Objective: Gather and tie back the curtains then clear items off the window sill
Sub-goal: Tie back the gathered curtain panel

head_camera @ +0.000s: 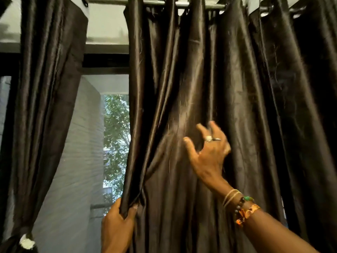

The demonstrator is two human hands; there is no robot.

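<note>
- Head view, nearest first: the left hand (116, 223) is clamped on the free edge of the right curtain (237, 88), low down, fingers curled round a bunch of folds. I judge it pins that edge so the rest of the cloth can be drawn toward it.
- The right hand (209, 154) is higher up, with fingers spread and gripping nothing. It lies against or just off the middle folds, and blur hides which. It looks set to sweep those folds toward the left hand.
- Bracelets (240, 207) sit on the right wrist, clear of the cloth.
- The two hands are well apart.
- The right curtain hangs loose from the rod (155, 1), spread wide and not yet gathered or tied.
- The left curtain (45, 88) narrows toward the bottom corner, where a tie (26, 241) with a white patch cinches it. That half of the job looks done.
- The window (113, 143) shows between the curtains, with a grey wall and leaves beyond.
- No sill is in view, so what lies on it cannot be judged.
</note>
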